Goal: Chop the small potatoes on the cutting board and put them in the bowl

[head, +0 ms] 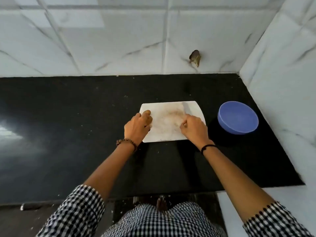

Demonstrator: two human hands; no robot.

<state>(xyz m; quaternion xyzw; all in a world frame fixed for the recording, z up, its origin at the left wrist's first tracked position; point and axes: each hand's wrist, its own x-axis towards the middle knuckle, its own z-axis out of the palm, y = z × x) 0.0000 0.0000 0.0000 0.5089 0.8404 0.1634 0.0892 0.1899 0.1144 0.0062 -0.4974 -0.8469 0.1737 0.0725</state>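
I am reading this as the start of the chopping step. The left hand (136, 127) is sitting at the left edge of the cutting board (171, 132), its fingers curling round a tan, rounded thing that I am taking for a small potato (147, 112); the blur is keeping me from being sure. The right hand (193, 129) is clamping round a handle that it hides. A grey knife (187, 108) blade is running from that hand toward the upper edge of the board. The two hands are staying apart, with the stained middle of the board lying bare between them.

The bowl (239, 130) is standing at the right of the frame, just beside the board but not touching it, and I am seeing no pieces in it, so the task is looking barely begun. The next move is calling for the potato to come onto the middle of the board, pinned with the fingertips tucked back, and the blade to come down beside them.

For room, the black counter (85, 134) is stretching wide toward the left of the frame. The side wall (282, 82) is closing in just past the bowl on the right. The counter's near edge is lying below the board in the frame, with some way between them.
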